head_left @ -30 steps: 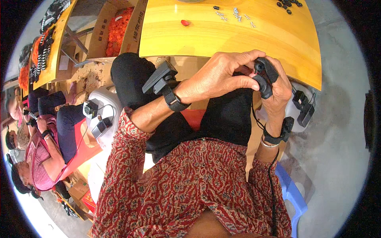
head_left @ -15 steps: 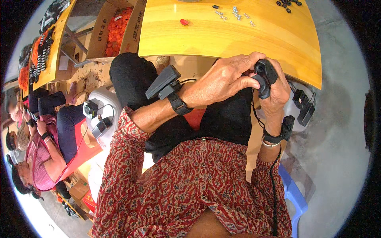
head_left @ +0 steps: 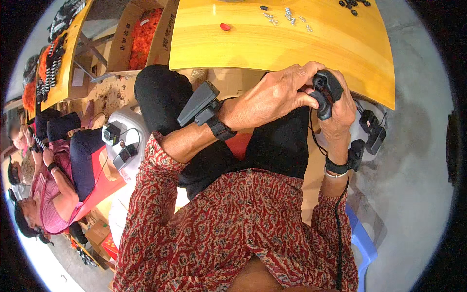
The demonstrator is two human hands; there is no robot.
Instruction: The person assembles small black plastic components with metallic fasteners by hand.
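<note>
Both hands are raised together in front of the table's near edge, right of my knees. My left hand (head_left: 277, 95) is closed, its thumb and fingers pinching a rounded black part (head_left: 321, 105) from the left side. My right hand (head_left: 344, 108) wraps round the same black part from the right. A hole or lens-like round shows near its top; its exact kind cannot be made out. Part of it is hidden behind the fingers. Black straps sit on both wrists, with a black device (head_left: 199, 103) on the left one and another device (head_left: 356, 155) on the right.
The yellow table (head_left: 243, 48) carries a red oval piece (head_left: 224, 27), small silver pieces (head_left: 290, 17) and several black round parts (head_left: 353, 6). A carton (head_left: 124, 44) with orange material stands to the left. Co-workers (head_left: 53, 190) sit further left. A blue stool (head_left: 362, 238) is behind my right arm.
Both hands keep their grip on the black part, which shifts only slightly. My right wrist has turned a little, and its device now sits slightly further right.
</note>
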